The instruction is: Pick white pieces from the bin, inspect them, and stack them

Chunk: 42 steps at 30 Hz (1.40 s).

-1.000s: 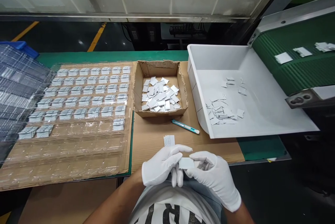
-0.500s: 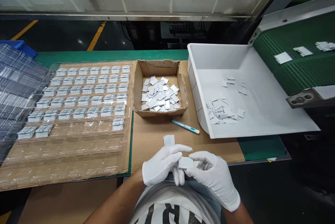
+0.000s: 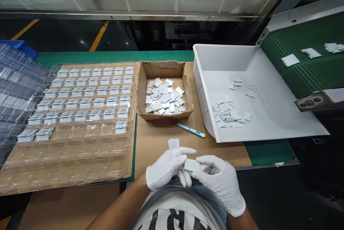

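Observation:
A small flat white rectangular piece is held between my two gloved hands, close to my body. My right hand pinches its right edge between thumb and fingers. On its left side, the thumb and fingers of my left hand close around the piece. Just beyond my left hand lies a short overlapping stack of similar pieces on the cardboard. Farther off, a cardboard box holds a loose heap of white pieces. A teal utility knife lies between the box and my hands.
At left, a clear compartment tray carries rows of stacked white pieces, beside piled clear trays. On the right, a large white bin with scattered pieces sits below a green conveyor belt.
The piece between my hands has tilted and shifted slightly up and right. My left fingers have moved a little; everything on the table stays put.

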Tool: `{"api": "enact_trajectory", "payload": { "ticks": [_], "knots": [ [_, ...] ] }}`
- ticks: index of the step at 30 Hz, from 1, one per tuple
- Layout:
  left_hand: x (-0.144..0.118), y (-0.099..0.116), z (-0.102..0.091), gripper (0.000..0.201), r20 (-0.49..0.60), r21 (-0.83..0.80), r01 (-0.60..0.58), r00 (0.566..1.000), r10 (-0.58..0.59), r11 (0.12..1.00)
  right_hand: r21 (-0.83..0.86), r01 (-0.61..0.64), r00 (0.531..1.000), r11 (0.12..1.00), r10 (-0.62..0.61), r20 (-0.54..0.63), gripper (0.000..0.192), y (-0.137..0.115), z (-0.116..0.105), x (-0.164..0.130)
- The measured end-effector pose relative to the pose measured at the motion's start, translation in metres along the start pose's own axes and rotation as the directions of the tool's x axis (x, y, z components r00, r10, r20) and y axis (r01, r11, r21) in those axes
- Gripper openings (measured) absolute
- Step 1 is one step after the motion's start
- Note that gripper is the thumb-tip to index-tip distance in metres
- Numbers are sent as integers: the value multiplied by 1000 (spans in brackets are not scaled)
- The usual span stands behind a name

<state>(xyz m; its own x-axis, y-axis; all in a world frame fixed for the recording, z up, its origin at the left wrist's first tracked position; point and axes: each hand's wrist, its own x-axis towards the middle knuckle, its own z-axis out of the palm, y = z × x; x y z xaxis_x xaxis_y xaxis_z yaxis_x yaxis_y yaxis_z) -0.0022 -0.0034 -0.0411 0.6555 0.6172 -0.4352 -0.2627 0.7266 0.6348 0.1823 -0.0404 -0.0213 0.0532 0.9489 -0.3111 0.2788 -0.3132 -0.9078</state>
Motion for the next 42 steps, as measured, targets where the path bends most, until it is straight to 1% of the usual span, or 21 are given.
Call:
{"api": "enact_trajectory", "payload": {
  "ticks": [2,4,6,7,10,13,17,20,22,24,26,27,29,31,32,33,36,40,42],
  "knots": [
    [1,-1,4,64,-53,14,-11,999,12,1000,-77,93,994,993,-97,-52,26,3,1,-1],
    [2,-2,10,51,-168,38,-50,984,56,998,-161,192,973,968,-209,-93,25,6,4,-2],
    [2,-5,17,38,-303,53,-107,946,118,993,-190,253,954,949,-277,-116,22,9,9,-1],
    [3,-7,21,36,-352,55,-131,925,142,990,-174,261,951,950,-284,-123,21,10,11,-1],
    [3,-11,25,37,-427,51,-170,887,176,984,-84,239,957,968,-249,-151,21,11,17,1],
    [4,-12,26,40,-476,55,-158,864,165,986,-81,237,955,968,-248,-165,23,12,18,2],
    [3,-8,27,38,-511,69,-152,843,165,986,-77,217,959,973,-227,-170,22,15,18,3],
    [4,-9,29,37,-516,88,-164,836,185,983,-38,194,966,980,-198,-165,20,10,20,4],
    [5,-10,30,35,-529,124,-187,818,225,974,14,157,979,988,-153,-133,15,3,23,5],
    [6,-9,30,35,-563,176,-208,780,272,962,83,94,994,992,-88,-70,14,-4,27,4],
    [6,-5,28,37,-594,220,-181,755,279,959,169,24,1000,985,-25,5,25,-9,29,3],
    [5,-2,27,37,-593,241,-151,759,268,959,216,-10,999,976,0,44,34,-11,29,3],
    [4,8,25,34,-553,299,-80,797,241,951,298,-65,993,952,32,117,50,-13,29,3],
    [3,18,23,29,-498,382,-11,840,216,924,348,-86,988,933,34,153,54,-13,28,3],
    [3,22,22,27,-479,426,18,852,209,905,362,-83,988,929,29,152,53,-12,28,3],
    [4,26,22,25,-472,466,46,858,204,884,370,-76,990,926,26,139,51,-10,28,3],
    [6,32,23,20,-487,557,105,845,222,824,378,-59,996,924,29,84,45,-5,32,3],
    [9,31,25,11,-465,648,109,840,278,754,359,-72,997,931,65,32,48,6,40,1],
    [10,29,25,10,-459,660,105,840,289,744,341,-79,996,937,85,-2,52,11,43,0]
  ]
}}
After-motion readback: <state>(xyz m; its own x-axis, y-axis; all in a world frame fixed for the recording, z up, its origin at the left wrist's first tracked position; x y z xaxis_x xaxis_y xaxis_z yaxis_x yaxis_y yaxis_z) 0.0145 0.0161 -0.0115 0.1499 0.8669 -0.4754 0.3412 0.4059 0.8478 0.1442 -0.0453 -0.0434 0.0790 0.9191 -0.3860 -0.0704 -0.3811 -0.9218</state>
